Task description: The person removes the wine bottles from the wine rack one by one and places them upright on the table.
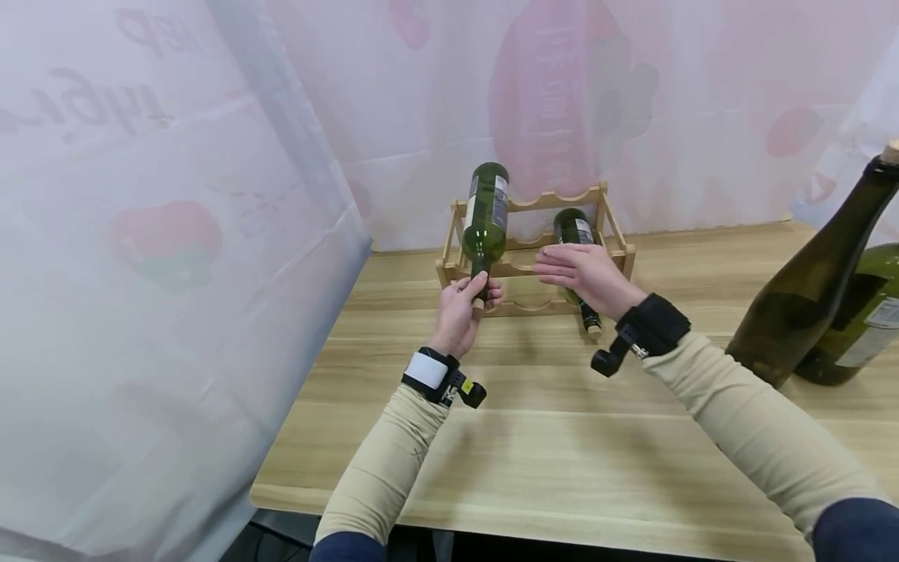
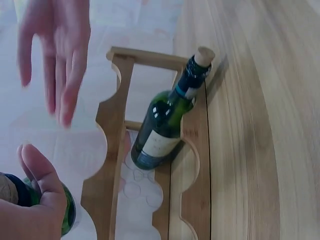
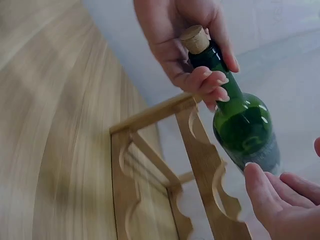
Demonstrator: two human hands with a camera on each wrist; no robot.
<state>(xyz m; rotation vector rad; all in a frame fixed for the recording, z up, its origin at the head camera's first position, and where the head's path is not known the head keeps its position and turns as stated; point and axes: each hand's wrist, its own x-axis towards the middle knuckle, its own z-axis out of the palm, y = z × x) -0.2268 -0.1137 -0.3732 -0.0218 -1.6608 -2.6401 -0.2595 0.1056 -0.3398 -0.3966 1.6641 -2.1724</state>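
Observation:
My left hand [image 1: 460, 312] grips the neck of a corked green wine bottle [image 1: 486, 207], tilted with its base up and away from me above the left part of a wooden wine rack [image 2: 114, 122]. In the right wrist view, the left fingers curl round the neck just below the cork [image 3: 195, 39]. My right hand [image 1: 586, 273] is held out with straight fingers, to the right of the held bottle and apart from it in the head view. Under that hand, a second green bottle [image 2: 159, 142] lies in the rack's right part, its corked neck towards me.
A dark corked bottle [image 1: 808, 289] and a green labelled bottle [image 1: 871, 312] stand on the wooden table [image 1: 534, 460] at the right. Printed curtains [image 1: 435, 94] hang behind the rack and on the left. The table's front edge runs below my forearms.

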